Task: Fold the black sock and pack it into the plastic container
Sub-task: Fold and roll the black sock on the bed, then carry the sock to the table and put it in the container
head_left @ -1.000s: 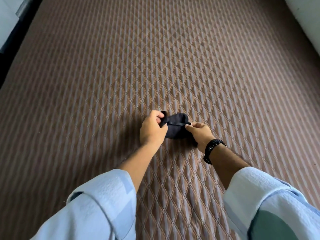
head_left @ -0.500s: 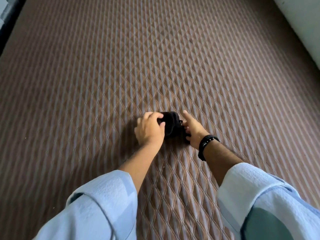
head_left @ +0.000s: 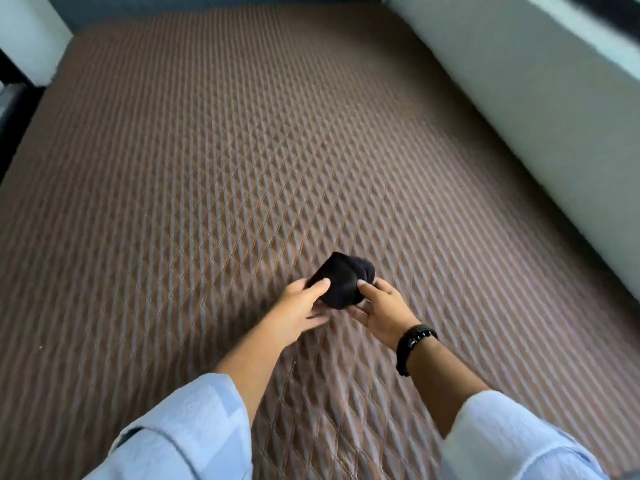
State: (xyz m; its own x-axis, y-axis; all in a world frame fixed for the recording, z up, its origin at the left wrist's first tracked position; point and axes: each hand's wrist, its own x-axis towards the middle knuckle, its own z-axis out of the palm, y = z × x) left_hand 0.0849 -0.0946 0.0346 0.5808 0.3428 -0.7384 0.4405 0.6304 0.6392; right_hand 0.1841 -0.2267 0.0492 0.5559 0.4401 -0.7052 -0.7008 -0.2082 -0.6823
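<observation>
The black sock (head_left: 343,278) is folded into a small compact bundle, held between both hands just above the quilted brown mattress (head_left: 242,150). My left hand (head_left: 298,311) grips its left side, thumb on top and fingers underneath. My right hand (head_left: 381,308) grips its right side, thumb pressed on the upper edge; a black band sits on that wrist. No plastic container is in view.
A pale wall (head_left: 536,98) runs along the mattress's right side. At the top left stands a white post (head_left: 31,32) beside a dark gap at the mattress's left edge. Light blue sleeves cover both forearms at the bottom.
The sock lay on the mattress while both hands folded it; now it is a tight bundle lifted in both hands. The view has tilted up, showing the wall and the mattress's far end.
</observation>
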